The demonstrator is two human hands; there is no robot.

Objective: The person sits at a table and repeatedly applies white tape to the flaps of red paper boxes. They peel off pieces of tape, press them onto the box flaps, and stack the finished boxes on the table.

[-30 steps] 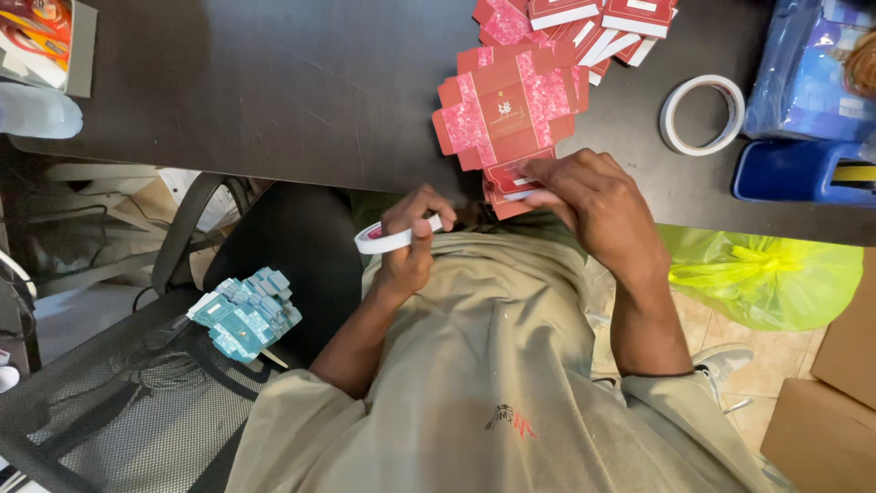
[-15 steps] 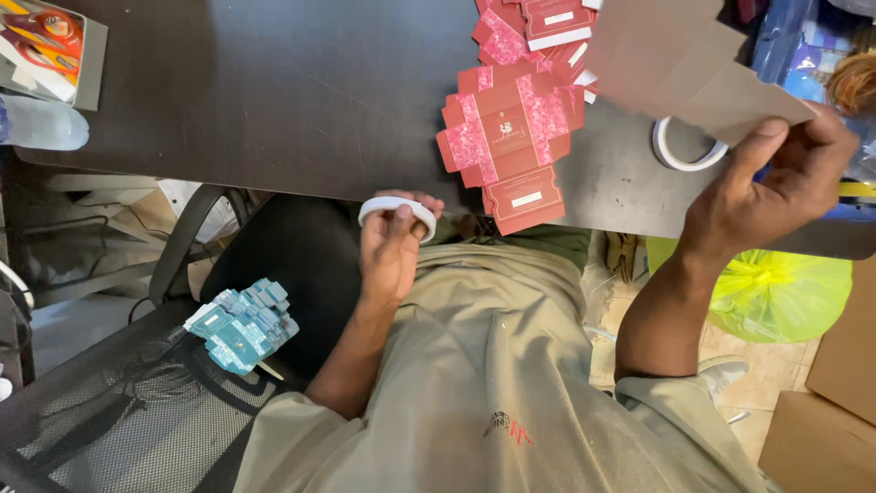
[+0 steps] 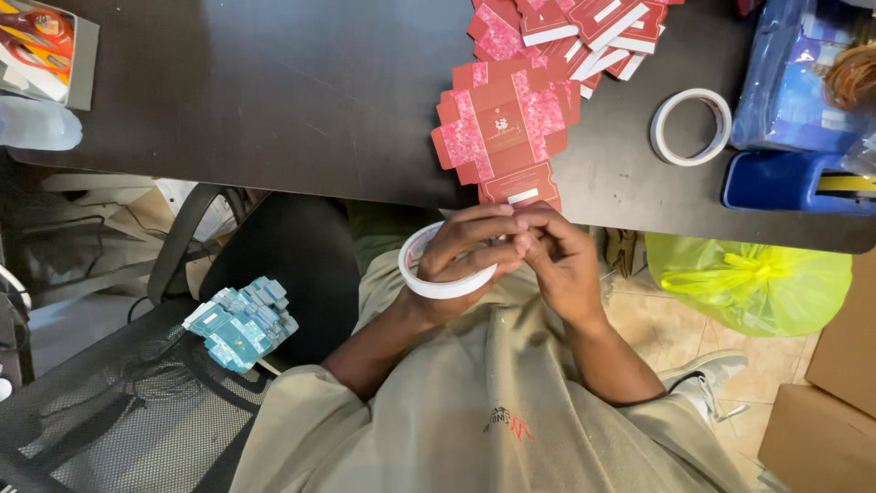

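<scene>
Left hand [image 3: 461, 256] grips tape roll [image 3: 436, 281], right hand [image 3: 557, 260] touching.

Flat red carton blanks [image 3: 507, 123] on dark table; teal blanks [image 3: 242, 321] on chair.

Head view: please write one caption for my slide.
Left hand holds white tape roll; right hand touches it.
</scene>
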